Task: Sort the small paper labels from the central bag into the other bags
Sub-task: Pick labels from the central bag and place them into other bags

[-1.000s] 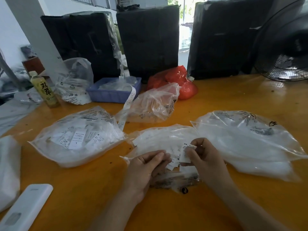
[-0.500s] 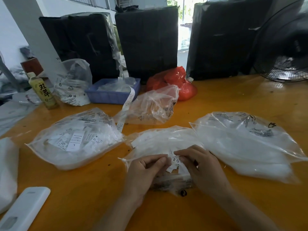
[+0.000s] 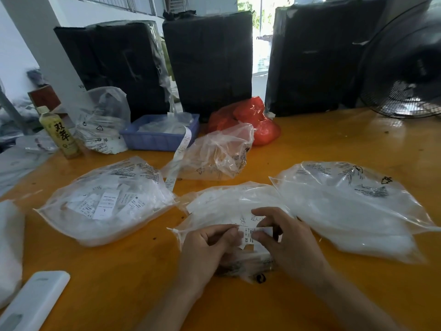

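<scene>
Labels [image 3: 250, 235] pinched by both hands, orange table [image 3: 119, 271] (black bundles [image 3: 207, 60] behind)

The central bag [image 3: 229, 206] lies on the table [image 3: 334, 139] at its near middle, with both hands [image 3: 207, 249] [image 3: 288, 240] over its near end, holding paper labels [image 3: 250, 232] between them. A label-filled bag [image 3: 105, 201] lies to its left, another bag [image 3: 353, 206] to its right, a crumpled bag [image 3: 214, 156] behind it. Farther back stand a basket [image 3: 160, 137], a bottle [image 3: 60, 132] at far left, and wrapped bales [image 3: 207, 60]. A fan [image 3: 405, 68] stands at the far right.
</scene>
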`<state>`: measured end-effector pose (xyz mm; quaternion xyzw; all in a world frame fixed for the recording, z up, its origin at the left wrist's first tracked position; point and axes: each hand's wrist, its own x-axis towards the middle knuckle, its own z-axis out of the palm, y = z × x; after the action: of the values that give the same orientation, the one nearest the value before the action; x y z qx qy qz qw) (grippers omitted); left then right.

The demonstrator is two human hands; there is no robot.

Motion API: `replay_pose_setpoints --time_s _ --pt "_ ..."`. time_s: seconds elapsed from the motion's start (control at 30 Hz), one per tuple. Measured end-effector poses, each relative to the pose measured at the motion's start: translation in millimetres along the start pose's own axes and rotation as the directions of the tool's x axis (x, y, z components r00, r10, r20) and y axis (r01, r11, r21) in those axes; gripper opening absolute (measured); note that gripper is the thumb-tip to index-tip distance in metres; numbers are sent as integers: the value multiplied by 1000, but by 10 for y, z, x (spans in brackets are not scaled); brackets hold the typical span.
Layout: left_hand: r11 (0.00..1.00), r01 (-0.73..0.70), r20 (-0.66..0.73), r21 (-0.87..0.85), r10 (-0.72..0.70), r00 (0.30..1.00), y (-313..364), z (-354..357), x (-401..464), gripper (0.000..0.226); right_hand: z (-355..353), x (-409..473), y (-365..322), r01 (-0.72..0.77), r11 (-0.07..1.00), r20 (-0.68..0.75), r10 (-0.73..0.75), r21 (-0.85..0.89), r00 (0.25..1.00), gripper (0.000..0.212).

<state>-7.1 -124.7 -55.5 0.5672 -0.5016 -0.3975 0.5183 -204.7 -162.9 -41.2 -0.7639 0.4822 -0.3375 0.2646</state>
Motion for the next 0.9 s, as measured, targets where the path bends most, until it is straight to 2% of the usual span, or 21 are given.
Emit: replay_pose_setpoints --time_s 0.23,0.47,0.6,0.67,0.8,0.9 --pt "996 30 93 88 -38 995 10 -13 -9 19 5 2 14 -5 1000 13 5 9 1000 43" --pt "999 37 8 6 -37 999 -3 -14 14 13 21 7 45 -10 1000 50 11 -27 999 39" --pt "997 9 15 82 -10 1000 -5 -5 3 16 39 8 61 -18 999 86 21 -29 996 37" --pt "992 -7 36 128 3 999 -22 1 -5 11 43 0 50 -19 999 98 22 -30 995 37" --pt "991 -40 33 130 36 999 -23 12 -8 11 29 -12 -3 -26 997 34 24 66 999 40" --pt "999 8 -37 44 -6 999 -21 13 20 16 2 2 -20 -128 979 -27 134 157 991 20"
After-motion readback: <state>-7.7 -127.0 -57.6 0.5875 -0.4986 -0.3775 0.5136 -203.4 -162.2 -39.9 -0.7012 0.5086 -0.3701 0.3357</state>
